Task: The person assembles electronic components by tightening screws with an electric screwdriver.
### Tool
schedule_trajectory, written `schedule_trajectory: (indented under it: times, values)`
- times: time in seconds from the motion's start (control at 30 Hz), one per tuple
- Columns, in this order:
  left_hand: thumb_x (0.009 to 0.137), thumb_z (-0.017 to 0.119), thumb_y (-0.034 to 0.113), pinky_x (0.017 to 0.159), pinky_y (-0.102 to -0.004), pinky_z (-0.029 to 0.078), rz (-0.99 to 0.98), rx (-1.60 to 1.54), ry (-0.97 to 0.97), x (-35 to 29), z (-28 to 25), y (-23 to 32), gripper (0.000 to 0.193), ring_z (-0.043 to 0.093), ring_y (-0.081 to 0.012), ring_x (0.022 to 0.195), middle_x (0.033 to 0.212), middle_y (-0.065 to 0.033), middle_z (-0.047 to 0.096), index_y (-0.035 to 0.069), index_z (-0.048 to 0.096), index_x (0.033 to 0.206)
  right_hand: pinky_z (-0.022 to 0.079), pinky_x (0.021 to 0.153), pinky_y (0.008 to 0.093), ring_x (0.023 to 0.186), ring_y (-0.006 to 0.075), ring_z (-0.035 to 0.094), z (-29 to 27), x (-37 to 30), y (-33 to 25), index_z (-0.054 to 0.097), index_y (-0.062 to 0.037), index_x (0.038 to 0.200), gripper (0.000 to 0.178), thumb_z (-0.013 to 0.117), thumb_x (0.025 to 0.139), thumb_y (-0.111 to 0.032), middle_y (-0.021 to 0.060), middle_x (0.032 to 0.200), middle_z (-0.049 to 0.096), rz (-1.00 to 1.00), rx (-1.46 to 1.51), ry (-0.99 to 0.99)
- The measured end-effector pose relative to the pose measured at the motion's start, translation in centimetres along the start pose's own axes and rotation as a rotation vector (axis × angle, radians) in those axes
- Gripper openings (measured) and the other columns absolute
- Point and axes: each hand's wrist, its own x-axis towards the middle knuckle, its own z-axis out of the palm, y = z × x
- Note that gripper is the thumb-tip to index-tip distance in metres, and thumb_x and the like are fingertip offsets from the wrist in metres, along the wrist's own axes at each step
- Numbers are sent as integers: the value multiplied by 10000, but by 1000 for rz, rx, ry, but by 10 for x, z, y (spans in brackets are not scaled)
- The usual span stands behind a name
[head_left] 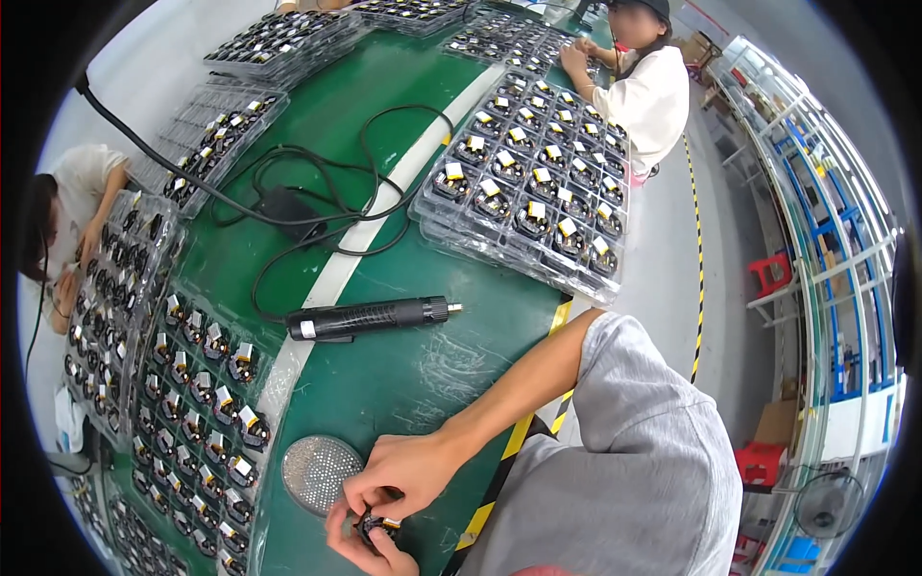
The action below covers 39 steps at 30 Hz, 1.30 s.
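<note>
Near the lower edge, my left hand (379,557) holds a small black round part (368,524) with a white and yellow piece on it. My right hand (408,472) comes in from above, its fingers curled and closed on the upper side of that part. Both sets of fingers hide much of it. A round, dotted, silvery dish (324,472) lies right beside my hands. Farther up the green table (461,370) rests a black electric screwdriver (370,318), which neither hand touches.
Clear plastic trays (423,219) of similar black parts are stacked at upper right; another filled tray (259,422) lies at left. A black cable (360,252) with an adapter (288,206) loops over the table. Two people work nearby. Red stools (766,276) and shelving stand at right.
</note>
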Motion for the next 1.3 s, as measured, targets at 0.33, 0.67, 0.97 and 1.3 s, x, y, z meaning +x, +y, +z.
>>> schedule_trajectory:
  times: [0.33,0.67,0.97,1.3]
  values:
    - [1130,433,305,625,-261,462,-265,9,-78,-9,-9,-16,323,567,-134,701,958,-95,616,23,469,1285,470,505,361,565,223,645,4,-4,5,619,-89,1018,112,684,932,-120,17,695,658,-47,-149,65]
    - [1123,440,269,595,-278,487,-217,-8,-150,-1,-15,-9,304,602,-144,649,841,-98,633,3,503,1256,448,493,391,540,262,635,4,3,-1,551,-97,966,142,673,935,-161,16,610,630,-53,-136,55]
    - [1109,481,256,532,-270,497,-228,-92,-127,-4,-12,-23,257,631,-162,601,773,-120,662,11,511,1179,445,496,391,543,250,636,2,-5,-2,572,-92,1000,125,665,952,-159,22,637,630,4,-119,14]
    - [1095,479,197,505,-265,497,-242,-79,-99,2,-13,-16,196,641,-160,586,759,-113,652,6,521,1097,427,490,394,529,257,623,3,0,0,545,-93,1017,143,660,972,-166,24,633,633,-8,-126,5]
